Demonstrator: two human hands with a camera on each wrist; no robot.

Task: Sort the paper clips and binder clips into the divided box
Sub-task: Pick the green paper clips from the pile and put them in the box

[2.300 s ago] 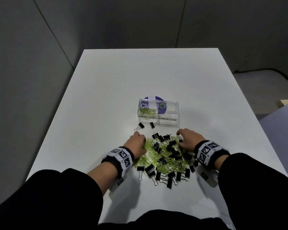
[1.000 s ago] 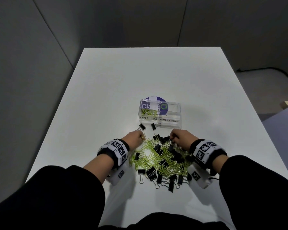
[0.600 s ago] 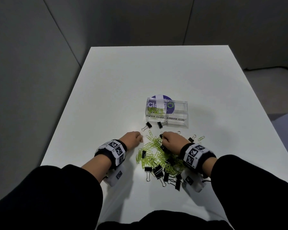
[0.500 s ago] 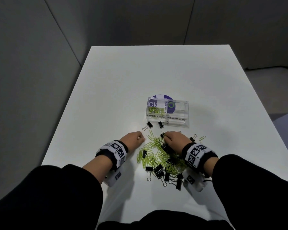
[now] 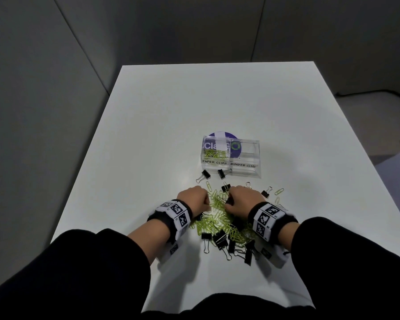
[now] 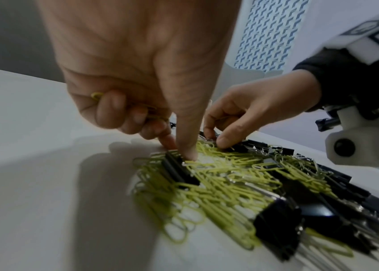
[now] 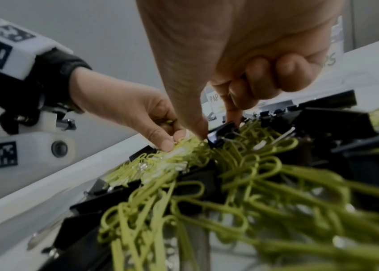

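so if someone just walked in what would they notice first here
Most striking is the tangled heap of yellow-green paper clips and black binder clips on the white table, near its front edge. Both hands dig into it: the left hand pinches paper clips, the right hand a binder clip. Just beyond sits the clear divided box, with paper clips in its left compartment.

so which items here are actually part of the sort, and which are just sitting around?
Part of the job:
green paper clips
black binder clips
divided box
left hand, gripping paper clips
right hand, pinching a binder clip

Just lying about:
purple round sticker behind the box
white table
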